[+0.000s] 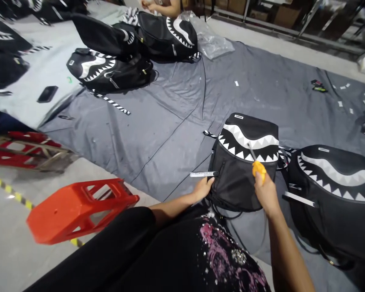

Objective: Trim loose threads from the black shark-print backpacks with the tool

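Note:
A black backpack (243,162) with a white shark-teeth print stands on the grey sheet (170,121) in front of me. My left hand (203,188) grips its lower left corner, just below a white strap tag (202,174). My right hand (265,194) is closed around a yellow-handled tool (258,167) whose thin metal tip points up against the teeth print on the bag's front.
A second shark-print backpack (334,190) lies to the right. More backpacks (109,69) are piled at the far left, with another person's hands (150,5) behind them. An overturned red plastic stool (76,209) lies at my left, and a plastic bag (209,40) beyond.

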Demonstrator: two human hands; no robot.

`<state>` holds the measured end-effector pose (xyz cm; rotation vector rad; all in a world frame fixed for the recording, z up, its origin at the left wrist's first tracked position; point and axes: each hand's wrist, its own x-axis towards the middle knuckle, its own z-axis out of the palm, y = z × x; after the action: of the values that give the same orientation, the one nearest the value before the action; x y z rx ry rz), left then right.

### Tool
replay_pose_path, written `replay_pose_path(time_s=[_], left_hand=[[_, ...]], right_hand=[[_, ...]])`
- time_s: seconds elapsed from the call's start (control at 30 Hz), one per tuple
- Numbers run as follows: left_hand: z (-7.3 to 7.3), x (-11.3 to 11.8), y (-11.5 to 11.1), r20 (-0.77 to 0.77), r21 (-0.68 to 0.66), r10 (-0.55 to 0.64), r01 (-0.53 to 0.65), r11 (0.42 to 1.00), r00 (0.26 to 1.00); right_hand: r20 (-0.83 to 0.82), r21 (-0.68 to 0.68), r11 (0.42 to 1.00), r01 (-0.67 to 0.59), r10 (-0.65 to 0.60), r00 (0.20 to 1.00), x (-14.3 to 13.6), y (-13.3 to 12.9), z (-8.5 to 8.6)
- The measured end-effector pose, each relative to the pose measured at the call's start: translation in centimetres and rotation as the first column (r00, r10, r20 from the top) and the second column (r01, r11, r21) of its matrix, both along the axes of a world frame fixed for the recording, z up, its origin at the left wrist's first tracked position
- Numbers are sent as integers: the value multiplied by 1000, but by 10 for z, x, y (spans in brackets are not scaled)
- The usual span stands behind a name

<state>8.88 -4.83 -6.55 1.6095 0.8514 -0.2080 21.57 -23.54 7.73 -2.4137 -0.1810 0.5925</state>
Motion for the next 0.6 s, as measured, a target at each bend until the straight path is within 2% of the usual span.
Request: replay_pose_path(time_s=[0.1,0.23,0.27,0.37,0.4,0.53,0.6], left_hand=[[-2,-2,5,1,-20,-21,21,1000,1000],[-2,-1,8,-5,-28,-51,51,998,999],[0,-1,8,-3,-26,-59,59,998,998],[4,1,6,2,-19,-74,74,997,997],[5,1,6,3,-16,-75,75,997,997],[6,-2,2,9,-8,-72,72,997,997],[6,-3,3,2,-1,-64,64,998,998]], right_hand=[[5,-146,988,-53,55,998,-2,-11,3],[119,-301,946,120,-88,989,-15,-57,16],[114,-314,942,116,-84,990,-23,-64,20],[-126,-245,964,-99,69,990,-55,-74,30],[-186,-238,962,-137,93,978,-66,-76,33],[-143,-375,926,-49,-5,990,-96,-96,50],[-217,-328,937,-117,46,975,-100,-110,59]])
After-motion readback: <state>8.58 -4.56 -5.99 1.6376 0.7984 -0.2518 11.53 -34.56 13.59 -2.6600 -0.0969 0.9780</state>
